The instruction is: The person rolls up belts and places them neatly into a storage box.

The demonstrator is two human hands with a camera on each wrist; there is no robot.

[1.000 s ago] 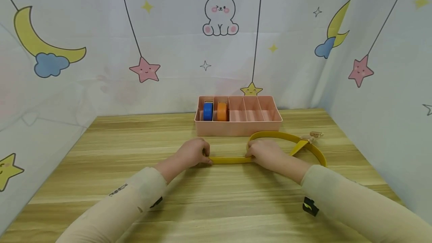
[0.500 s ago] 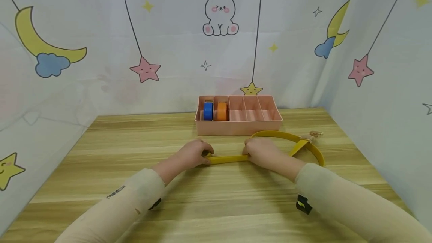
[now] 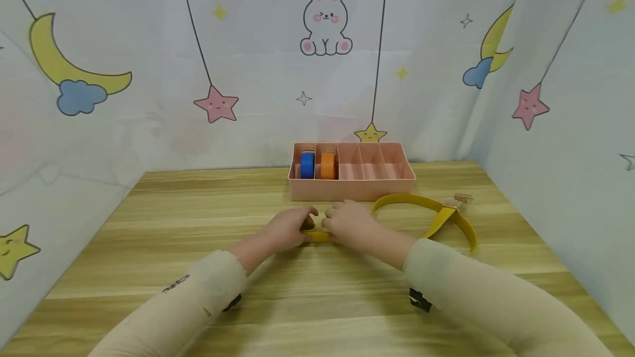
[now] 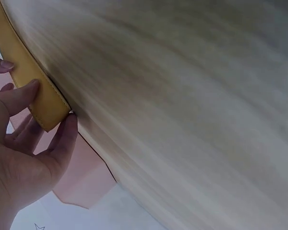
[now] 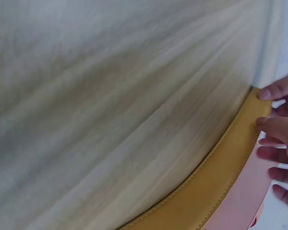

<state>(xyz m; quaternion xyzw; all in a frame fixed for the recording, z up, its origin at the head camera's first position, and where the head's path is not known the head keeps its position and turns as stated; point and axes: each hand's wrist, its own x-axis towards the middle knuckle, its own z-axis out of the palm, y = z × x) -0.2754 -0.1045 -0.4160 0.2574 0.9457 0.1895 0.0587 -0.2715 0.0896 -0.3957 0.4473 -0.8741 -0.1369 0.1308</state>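
Note:
A yellow stitched belt [image 3: 407, 198] stands on its edge on the table, curving away to the right and crossing itself near a gold-coloured buckle [image 3: 452, 204]. My left hand [image 3: 284, 230] pinches its rolled end, with the thumb against the outer face and the fingers behind, as the left wrist view shows. Close beside it, my right hand [image 3: 354, 227] holds the strap, its thumb [image 5: 271, 123] on the near face and its other fingers spread behind. A short stretch of strap shows between the two hands.
Behind the hands stands a pink divided box [image 3: 352, 189]. In its two leftmost compartments sit a blue rolled belt [image 3: 307, 165] and an orange rolled belt [image 3: 328, 165]. A patterned curtain [image 3: 263, 70] rises at the table's back edge and along the sides.
My right hand has slid left along the belt, close to my left hand, and its fingers have spread more. The left hand has stayed nearly in place, with the belt's end curled over.

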